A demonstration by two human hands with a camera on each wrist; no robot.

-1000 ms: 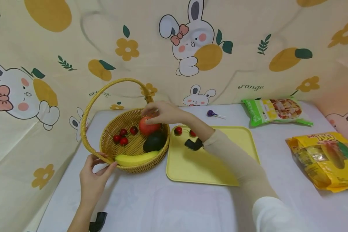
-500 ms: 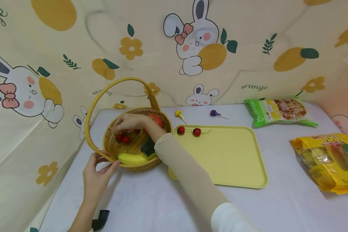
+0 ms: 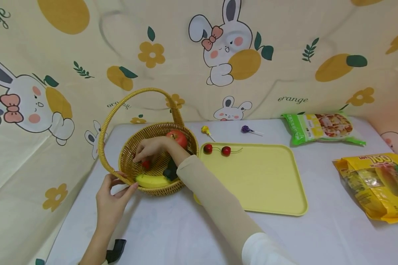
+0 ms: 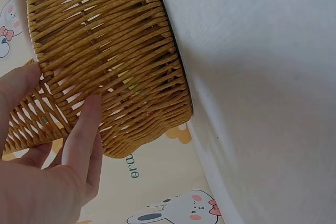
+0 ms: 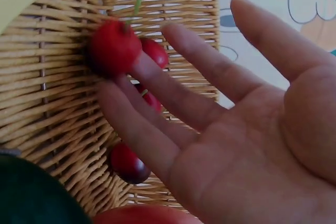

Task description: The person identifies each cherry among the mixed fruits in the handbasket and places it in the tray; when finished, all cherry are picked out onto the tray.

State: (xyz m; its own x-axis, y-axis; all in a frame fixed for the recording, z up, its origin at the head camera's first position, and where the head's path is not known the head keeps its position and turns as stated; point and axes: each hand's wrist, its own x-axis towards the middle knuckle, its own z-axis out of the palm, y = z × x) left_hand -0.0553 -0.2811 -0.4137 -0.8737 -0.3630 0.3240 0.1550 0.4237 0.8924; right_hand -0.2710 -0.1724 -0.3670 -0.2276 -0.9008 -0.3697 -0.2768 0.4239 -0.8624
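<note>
In the head view, my left hand (image 3: pixel 112 195) grips the rim of a wicker basket (image 3: pixel 167 189) where the handle joins it. The left wrist view has its fingers and thumb on either side of the woven edge. Over the basket's inside reaches my right hand (image 3: pixel 149 149). In the right wrist view its fingers are spread, lightly bent, among several cherries, with fingertips at or just behind the nearest cherry (image 5: pixel 114 48); contact is unclear. A banana (image 3: pixel 152 181), a red apple (image 3: pixel 177 139) and a dark green avocado-like fruit (image 5: pixel 31 195) lie in the basket too.
Right of the basket lies a yellow tray (image 3: pixel 252 176), two stemmed cherries (image 3: pixel 226 151) at its back left. Behind it are a yellow lollipop (image 3: pixel 205 130) and a purple lollipop (image 3: pixel 246 129). A green snack bag (image 3: pixel 325 127) and a yellow bag (image 3: pixel 378 186) lie farther right.
My right hand has left the apple and moved left over the cherries in the basket, then dipped slightly. The left hand keeps its grip on the rim. The view has shifted a little.
</note>
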